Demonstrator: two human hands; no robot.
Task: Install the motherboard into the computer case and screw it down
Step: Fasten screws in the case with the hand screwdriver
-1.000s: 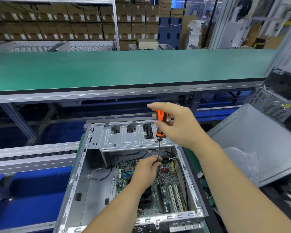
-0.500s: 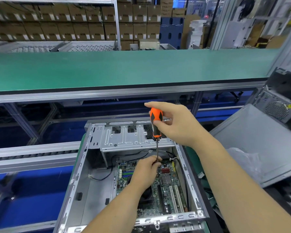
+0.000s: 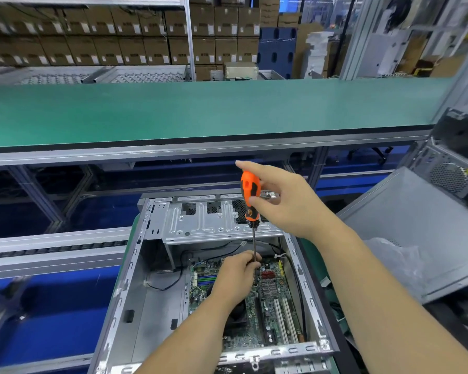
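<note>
An open grey computer case [image 3: 135, 268] lies on its side in front of me. The green motherboard [image 3: 270, 306] sits inside its right half. My right hand [image 3: 281, 201] holds the orange-and-black handle of a screwdriver [image 3: 250, 195] upright between thumb and fingers. The thin shaft runs straight down to the board. My left hand [image 3: 235, 276] reaches into the case and pinches the lower end of the shaft near the tip. The tip and any screw under it are hidden by my fingers.
A detached grey side panel [image 3: 416, 230] lies to the right with a clear plastic bag [image 3: 392, 260] on it. Another case [image 3: 454, 163] stands at the far right. A green workbench top [image 3: 200, 109] spans the back, with roller rails [image 3: 52, 252] at left.
The screwdriver handle has turned in my right hand's fingers and shifted slightly left. My left hand stays on the shaft over the board.
</note>
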